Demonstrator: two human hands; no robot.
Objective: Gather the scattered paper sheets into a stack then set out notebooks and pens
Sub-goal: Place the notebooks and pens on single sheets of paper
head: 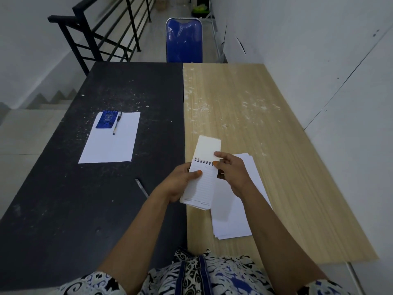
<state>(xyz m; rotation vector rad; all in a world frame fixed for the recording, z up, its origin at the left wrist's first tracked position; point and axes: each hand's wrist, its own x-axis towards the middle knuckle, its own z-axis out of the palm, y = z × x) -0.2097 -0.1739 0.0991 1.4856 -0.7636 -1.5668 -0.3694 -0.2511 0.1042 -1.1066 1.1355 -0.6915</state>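
Both hands hold a small spiral notebook (202, 184) above the seam between the two tables, its cover flipped back and a lined page showing. My left hand (180, 184) grips its left edge, thumb on the page. My right hand (231, 173) pinches it near the spiral binding. A stack of white paper sheets (234, 218) lies on the wooden table (265, 116) under my right hand. On the black table (63, 199) a single white sheet (112, 145) carries a blue notebook (107, 119) and a pen (117, 123). Another pen (141, 187) lies by my left wrist.
A blue chair (184, 39) stands at the tables' far edge. A black stair railing (102, 35) and stairs drop away at the left. A white wall runs along the right side of the wooden table.
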